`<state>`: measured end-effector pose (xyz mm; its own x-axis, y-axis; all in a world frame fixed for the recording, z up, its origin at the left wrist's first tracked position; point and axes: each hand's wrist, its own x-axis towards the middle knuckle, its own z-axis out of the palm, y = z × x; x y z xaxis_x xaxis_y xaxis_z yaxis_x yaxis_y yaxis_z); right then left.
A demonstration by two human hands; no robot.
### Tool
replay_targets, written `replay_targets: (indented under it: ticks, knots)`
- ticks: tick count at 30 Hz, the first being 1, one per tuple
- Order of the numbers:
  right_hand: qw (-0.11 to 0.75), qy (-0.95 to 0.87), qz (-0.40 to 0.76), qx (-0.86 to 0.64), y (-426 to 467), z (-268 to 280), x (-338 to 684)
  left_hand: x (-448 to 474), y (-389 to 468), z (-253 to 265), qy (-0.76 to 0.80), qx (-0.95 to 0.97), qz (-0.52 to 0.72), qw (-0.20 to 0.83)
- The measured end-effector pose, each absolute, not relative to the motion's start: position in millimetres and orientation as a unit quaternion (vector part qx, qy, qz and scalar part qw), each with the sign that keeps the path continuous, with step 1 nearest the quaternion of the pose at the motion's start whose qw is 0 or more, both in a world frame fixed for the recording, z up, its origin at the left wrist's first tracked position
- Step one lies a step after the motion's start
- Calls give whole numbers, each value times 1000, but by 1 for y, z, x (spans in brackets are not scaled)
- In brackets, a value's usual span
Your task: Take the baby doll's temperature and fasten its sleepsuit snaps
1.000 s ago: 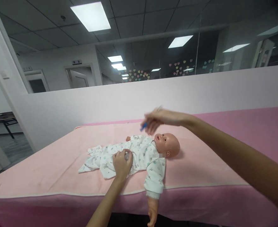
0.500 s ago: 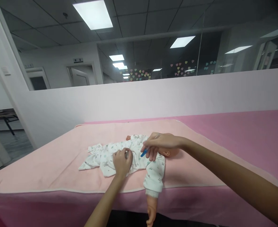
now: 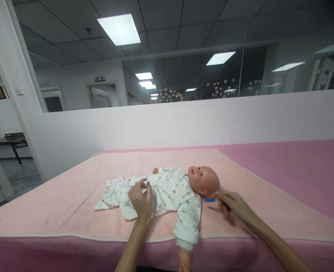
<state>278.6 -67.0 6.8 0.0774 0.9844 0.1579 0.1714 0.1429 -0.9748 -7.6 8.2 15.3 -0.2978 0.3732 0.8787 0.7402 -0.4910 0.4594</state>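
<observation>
A baby doll [image 3: 167, 194] in a white printed outfit lies on its back, head to the right, one arm hanging over the front edge. My left hand [image 3: 140, 202] is over the doll's lower body, its fingers loosely curled and thumb apart from the index finger; nothing shows in it. My right hand [image 3: 232, 206], blurred, is just right of the doll's head [image 3: 206, 180], fingers pinched. From its fingertips a small blue stick [image 3: 209, 200] points left, below the doll's ear; its exact kind is unclear.
Under the doll a peach blanket [image 3: 70, 200] covers part of the pink surface [image 3: 297, 162]. Behind stands a white low wall [image 3: 184, 124] with glass above. A dark-legged table [image 3: 16, 143] stands beyond the doorway at left.
My right hand has moved right, from over the doll's chest to beside its head, taking the blue stick along. The doll's face is uncovered. My left hand has shifted slightly left relative to the outfit.
</observation>
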Motion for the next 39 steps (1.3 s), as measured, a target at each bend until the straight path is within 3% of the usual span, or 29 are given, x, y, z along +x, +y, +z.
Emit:
replay_targets:
  ticks: [3, 6, 9, 15, 19, 26, 29, 39]
  knots:
    - [442, -614, 301, -580, -73, -11, 290, 16, 2, 27, -399, -599, -674, 167]
    - [394, -692, 162, -583, -77, -19, 289, 50, 5, 34, -354, -719, -581, 144]
    - [323, -745, 40, -582, -80, -24, 285, 77, 21, 30, -365, -788, -474, 148]
    - [259, -777, -83, -568, -83, -31, 279, 83, 39, 8, -423, -782, -435, 142]
    - [306, -752, -71, -580, -85, -21, 268, 79, 31, 6, -401, -784, -455, 132]
    - [523, -724, -40, -448, -28, 20, 194, 77, 33, 4, -390, -778, -476, 130]
    - [578, -695, -54, -424, 13, 20, 167, 74, 37, 1, -413, -758, -487, 130]
    - [606, -677, -11, -416, 40, -12, 174, 76, 35, 0, -410, -744, -506, 149]
